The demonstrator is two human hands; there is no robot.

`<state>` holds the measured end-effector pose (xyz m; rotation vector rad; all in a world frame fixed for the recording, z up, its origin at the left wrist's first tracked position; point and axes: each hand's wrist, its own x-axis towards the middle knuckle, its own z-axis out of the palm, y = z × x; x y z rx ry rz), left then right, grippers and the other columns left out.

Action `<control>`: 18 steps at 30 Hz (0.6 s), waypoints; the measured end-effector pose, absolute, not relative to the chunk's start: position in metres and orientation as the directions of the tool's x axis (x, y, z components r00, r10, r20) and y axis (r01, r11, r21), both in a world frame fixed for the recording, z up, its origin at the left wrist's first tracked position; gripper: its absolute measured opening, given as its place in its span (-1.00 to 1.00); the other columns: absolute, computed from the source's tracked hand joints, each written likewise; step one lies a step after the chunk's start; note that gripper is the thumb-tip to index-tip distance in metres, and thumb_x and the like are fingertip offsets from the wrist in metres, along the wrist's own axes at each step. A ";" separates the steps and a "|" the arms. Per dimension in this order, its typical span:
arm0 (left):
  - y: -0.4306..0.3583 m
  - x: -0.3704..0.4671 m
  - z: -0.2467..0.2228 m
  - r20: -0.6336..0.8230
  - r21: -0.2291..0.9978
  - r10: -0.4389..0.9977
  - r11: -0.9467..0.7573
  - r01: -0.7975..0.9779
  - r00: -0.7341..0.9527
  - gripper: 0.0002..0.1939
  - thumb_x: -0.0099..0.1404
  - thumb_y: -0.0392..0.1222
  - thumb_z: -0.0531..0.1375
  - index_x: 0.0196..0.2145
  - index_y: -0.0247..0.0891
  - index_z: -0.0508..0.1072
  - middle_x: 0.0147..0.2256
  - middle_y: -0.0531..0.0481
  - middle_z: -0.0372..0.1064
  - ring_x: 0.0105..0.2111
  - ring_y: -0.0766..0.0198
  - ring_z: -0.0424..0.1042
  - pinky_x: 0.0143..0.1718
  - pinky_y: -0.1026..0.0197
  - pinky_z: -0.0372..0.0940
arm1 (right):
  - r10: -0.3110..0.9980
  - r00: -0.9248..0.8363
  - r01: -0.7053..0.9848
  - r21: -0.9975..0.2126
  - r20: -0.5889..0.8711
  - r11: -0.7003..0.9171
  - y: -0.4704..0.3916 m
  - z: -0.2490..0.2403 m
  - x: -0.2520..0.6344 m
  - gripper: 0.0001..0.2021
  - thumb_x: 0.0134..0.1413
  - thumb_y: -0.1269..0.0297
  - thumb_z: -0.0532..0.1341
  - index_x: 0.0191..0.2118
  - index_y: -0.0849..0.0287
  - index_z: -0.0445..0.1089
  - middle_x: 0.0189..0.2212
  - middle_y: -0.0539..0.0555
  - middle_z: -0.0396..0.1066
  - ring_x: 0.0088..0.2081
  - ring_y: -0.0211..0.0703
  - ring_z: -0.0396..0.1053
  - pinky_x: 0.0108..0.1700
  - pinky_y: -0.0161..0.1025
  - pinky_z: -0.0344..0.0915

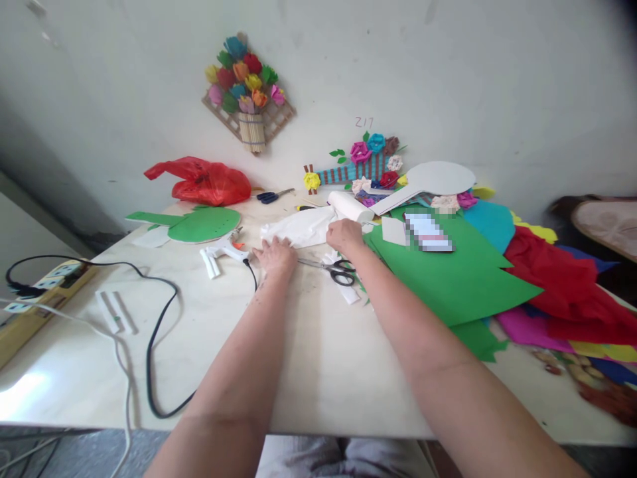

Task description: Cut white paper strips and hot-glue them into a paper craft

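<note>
A crumpled sheet of white tissue paper (303,224) lies on the table, with a white roll (351,206) at its right end. My left hand (275,257) rests flat near the sheet's left end, fingers spread. At the right end of the sheet, my right hand (344,236) is closed on the paper; its fingertips are hidden. Black-handled scissors (342,271) lie between my forearms, over white scraps. Left of my left hand is a white hot glue gun (226,251) with an orange trigger.
Green sheets (448,285) and a phone (428,232) lie right, beside red cloth (562,279). A green paddle shape (204,224), a red plastic bag (213,182) and dark-handled scissors (269,196) lie back left. A black cord (149,358) loops near a power strip (50,285).
</note>
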<state>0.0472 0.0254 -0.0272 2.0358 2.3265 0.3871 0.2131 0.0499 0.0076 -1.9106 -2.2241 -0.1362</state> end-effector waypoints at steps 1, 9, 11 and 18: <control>0.025 0.047 -0.027 0.145 0.204 0.979 0.113 0.973 -0.144 -0.60 0.24 -0.15 -0.10 -0.05 -0.02 0.38 0.08 -0.07 0.19 0.13 -0.12 0.00 0.05 -0.36 -0.18 | 0.958 -0.091 0.992 -0.065 0.272 0.112 0.050 0.010 0.213 -0.61 0.08 0.27 -0.05 -0.12 0.22 0.46 -0.16 0.27 0.44 -0.08 0.05 0.34 -0.12 -0.17 0.20; 0.023 0.047 -0.026 0.143 0.216 0.978 0.119 0.969 -0.152 -0.61 0.25 -0.11 -0.10 -0.05 0.01 0.37 0.06 -0.05 0.20 0.14 -0.09 -0.01 0.06 -0.33 -0.17 | 0.966 -0.259 0.965 -0.049 -0.001 0.259 0.055 0.010 0.200 -0.58 0.06 0.19 0.03 0.02 0.19 0.34 -0.02 0.21 0.35 -0.01 0.03 0.30 -0.04 -0.17 0.18; 0.024 0.047 -0.027 0.155 0.209 0.977 0.114 0.971 -0.148 -0.61 0.24 -0.12 -0.10 -0.06 0.00 0.38 0.05 -0.06 0.22 0.12 -0.10 0.02 0.05 -0.34 -0.17 | 0.989 -0.115 0.992 -0.050 0.092 0.120 0.052 0.012 0.199 -0.54 0.14 0.12 -0.05 -0.03 0.32 0.38 -0.08 0.34 0.38 -0.04 0.10 0.31 -0.05 -0.11 0.17; 0.025 0.048 -0.026 0.321 0.170 0.924 0.159 0.973 -0.207 -0.62 0.22 -0.12 -0.06 -0.15 -0.10 0.48 -0.05 -0.14 0.29 0.02 -0.07 0.13 0.09 -0.23 -0.24 | 0.962 -0.028 0.992 -0.114 0.270 0.061 0.050 0.019 0.201 -0.55 0.19 0.18 -0.12 -0.07 0.31 0.39 -0.13 0.35 0.38 -0.05 0.09 0.30 -0.06 -0.10 0.15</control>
